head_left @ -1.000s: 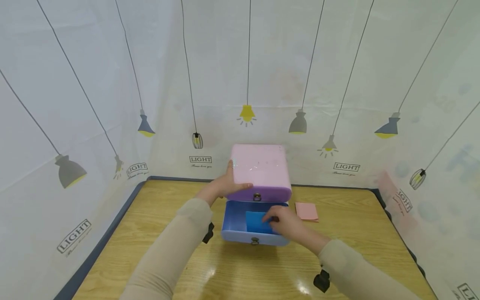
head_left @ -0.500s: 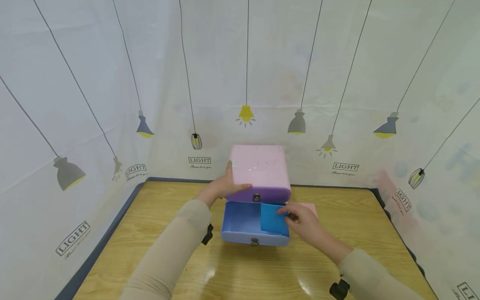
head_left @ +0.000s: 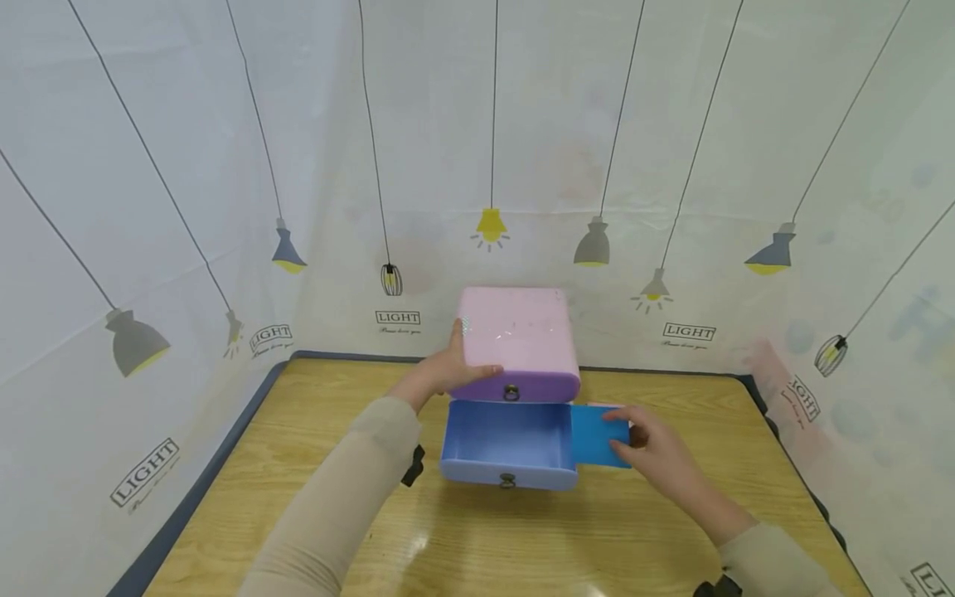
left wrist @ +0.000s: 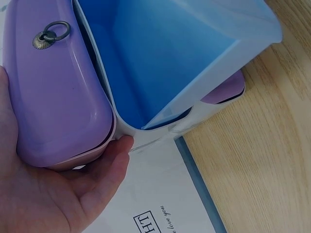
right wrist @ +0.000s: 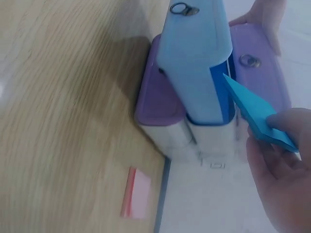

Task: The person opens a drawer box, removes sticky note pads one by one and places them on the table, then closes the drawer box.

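Observation:
A small drawer box (head_left: 518,327) with a pink top stands at the back of the table. My left hand (head_left: 457,367) grips its upper left side, thumb along the purple top drawer (left wrist: 63,92), which is closed. Beneath that, the blue drawer (head_left: 507,474) is pulled out, and I see no item inside it. My right hand (head_left: 656,448) pinches a pad of blue sticky notes (head_left: 597,435) just right of the blue drawer, as the right wrist view (right wrist: 262,116) confirms. A lower purple drawer (right wrist: 160,87) is closed.
A pad of pink sticky notes (right wrist: 138,194) lies on the wooden table (head_left: 328,464) right of the box, mostly covered by the blue pad in the head view. A white curtain (head_left: 418,149) printed with lamps hangs behind and at both sides.
My right hand has lifted the blue sticky notes out of the blue drawer and carried them right, over the pink pad. The left hand has kept its grip on the box.

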